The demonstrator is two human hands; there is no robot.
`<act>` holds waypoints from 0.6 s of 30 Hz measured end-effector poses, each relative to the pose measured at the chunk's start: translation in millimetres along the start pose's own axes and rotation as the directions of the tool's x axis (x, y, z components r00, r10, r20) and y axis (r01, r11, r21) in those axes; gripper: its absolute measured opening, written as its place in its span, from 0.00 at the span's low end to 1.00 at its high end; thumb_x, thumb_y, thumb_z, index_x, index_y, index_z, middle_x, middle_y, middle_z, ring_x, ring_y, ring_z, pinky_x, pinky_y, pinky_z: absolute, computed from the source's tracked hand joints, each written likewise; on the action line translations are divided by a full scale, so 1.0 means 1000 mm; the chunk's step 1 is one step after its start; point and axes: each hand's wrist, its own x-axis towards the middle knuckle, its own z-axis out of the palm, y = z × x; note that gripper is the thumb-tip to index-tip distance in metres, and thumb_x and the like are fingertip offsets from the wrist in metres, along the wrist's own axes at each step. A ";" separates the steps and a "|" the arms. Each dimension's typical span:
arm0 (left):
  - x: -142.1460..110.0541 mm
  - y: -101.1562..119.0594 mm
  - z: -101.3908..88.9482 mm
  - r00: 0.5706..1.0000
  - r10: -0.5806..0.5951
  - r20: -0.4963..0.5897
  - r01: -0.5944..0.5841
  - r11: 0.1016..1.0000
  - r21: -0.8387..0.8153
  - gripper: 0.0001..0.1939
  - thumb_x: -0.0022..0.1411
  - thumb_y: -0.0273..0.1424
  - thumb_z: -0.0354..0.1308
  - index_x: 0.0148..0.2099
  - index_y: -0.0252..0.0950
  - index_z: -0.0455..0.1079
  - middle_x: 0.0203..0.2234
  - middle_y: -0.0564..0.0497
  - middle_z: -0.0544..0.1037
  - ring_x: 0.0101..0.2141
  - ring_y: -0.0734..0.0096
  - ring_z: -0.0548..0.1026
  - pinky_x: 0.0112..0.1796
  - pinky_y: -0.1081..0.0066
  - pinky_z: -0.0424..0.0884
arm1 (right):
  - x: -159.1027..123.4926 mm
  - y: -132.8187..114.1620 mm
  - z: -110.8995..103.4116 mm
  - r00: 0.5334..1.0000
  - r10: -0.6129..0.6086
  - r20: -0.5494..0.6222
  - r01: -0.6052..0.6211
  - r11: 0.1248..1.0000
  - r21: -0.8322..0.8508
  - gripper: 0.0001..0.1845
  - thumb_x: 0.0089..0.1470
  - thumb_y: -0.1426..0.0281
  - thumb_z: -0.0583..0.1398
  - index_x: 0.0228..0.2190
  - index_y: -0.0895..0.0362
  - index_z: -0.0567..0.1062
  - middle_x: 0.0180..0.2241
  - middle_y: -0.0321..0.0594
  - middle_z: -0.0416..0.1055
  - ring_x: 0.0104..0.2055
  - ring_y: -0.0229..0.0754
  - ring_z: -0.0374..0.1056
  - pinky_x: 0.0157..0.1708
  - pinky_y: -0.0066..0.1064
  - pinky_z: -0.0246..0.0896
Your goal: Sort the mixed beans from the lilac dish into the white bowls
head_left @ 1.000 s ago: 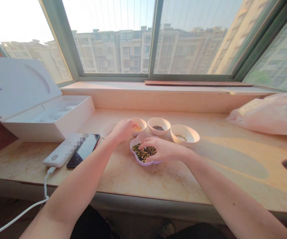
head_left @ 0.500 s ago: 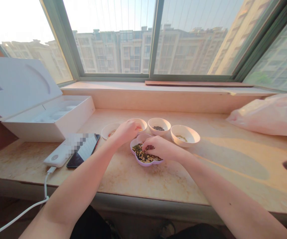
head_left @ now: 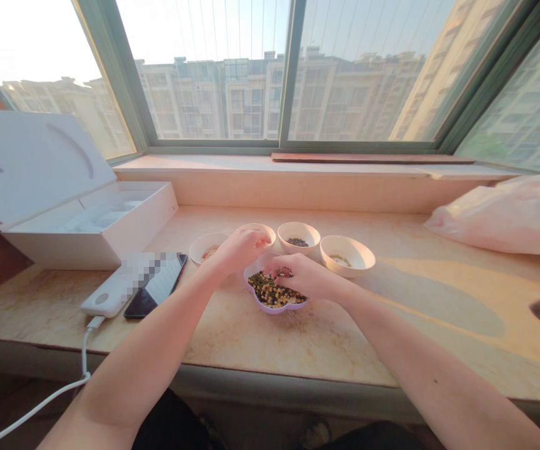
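A lilac, scallop-edged bowl (head_left: 275, 309) holds a mix of dark, green and yellowish beans (head_left: 270, 292). My right hand (head_left: 298, 275) reaches over it from the right, fingers curled together just above the beans; whatever lies between the fingertips is too small to name. Behind that bowl, my left hand (head_left: 245, 245) is at a white bowl (head_left: 270, 232), its fingers bent and pinched over the inside. The hand hides most of that bowl's contents, and what the fingertips hold cannot be made out.
Other white bowls stand nearby: one with reddish bits (head_left: 199, 250) at left, one with dark beans (head_left: 299, 229), and one with a few green beans (head_left: 361, 256). A phone (head_left: 155, 294), cabled white power bank (head_left: 105, 297), open white box (head_left: 64, 247) and plastic bag (head_left: 499, 215) share the counter.
My right hand's fingers have lifted slightly from the beans, showing more of them. My left hand stays at the same white bowl. The view has shifted very little.
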 end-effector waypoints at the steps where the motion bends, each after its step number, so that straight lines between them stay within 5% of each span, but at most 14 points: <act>1: 0.000 0.001 -0.001 1.000 0.003 -0.003 -0.003 1.000 -0.009 0.12 0.63 0.23 0.50 0.29 0.35 0.71 0.31 0.50 0.76 0.33 0.69 0.72 0.38 0.71 0.66 | 0.000 0.000 0.001 1.000 -0.013 -0.009 0.013 1.000 0.000 0.13 0.54 0.79 0.58 0.37 0.55 0.80 0.37 0.39 0.81 0.40 0.44 0.75 0.39 0.33 0.68; 5: 0.001 0.006 -0.005 1.000 -0.012 -0.017 0.011 0.999 -0.041 0.13 0.62 0.19 0.49 0.33 0.35 0.73 0.34 0.50 0.79 0.34 0.71 0.73 0.39 0.72 0.67 | -0.001 -0.001 -0.001 0.996 -0.042 -0.075 0.044 0.999 0.024 0.13 0.57 0.78 0.57 0.36 0.55 0.80 0.35 0.38 0.80 0.38 0.42 0.74 0.39 0.31 0.66; 9: -0.002 0.017 -0.007 0.998 -0.059 -0.022 0.059 0.998 -0.021 0.13 0.62 0.19 0.49 0.35 0.35 0.74 0.35 0.49 0.79 0.35 0.69 0.74 0.39 0.71 0.68 | 0.000 0.002 -0.014 0.957 0.075 -0.281 -0.079 0.997 -0.004 0.11 0.59 0.74 0.58 0.35 0.55 0.81 0.33 0.38 0.80 0.33 0.41 0.72 0.36 0.31 0.65; 13: -0.008 0.031 -0.007 0.979 -0.017 0.205 0.015 1.000 0.011 0.11 0.61 0.21 0.52 0.37 0.37 0.75 0.34 0.50 0.80 0.35 0.68 0.75 0.38 0.70 0.68 | 0.000 0.014 -0.031 0.846 0.200 -0.494 -0.254 0.966 -0.044 0.08 0.57 0.73 0.61 0.32 0.55 0.81 0.36 0.40 0.81 0.36 0.43 0.73 0.39 0.33 0.66; 18: -0.012 0.037 -0.006 0.885 0.125 0.448 -0.124 0.992 -0.031 0.10 0.59 0.29 0.62 0.45 0.38 0.76 0.45 0.48 0.79 0.44 0.63 0.77 0.43 0.69 0.69 | 0.002 0.027 -0.037 0.768 0.298 -0.567 -0.411 0.908 -0.079 0.10 0.60 0.70 0.60 0.35 0.54 0.82 0.41 0.42 0.82 0.43 0.47 0.74 0.45 0.36 0.66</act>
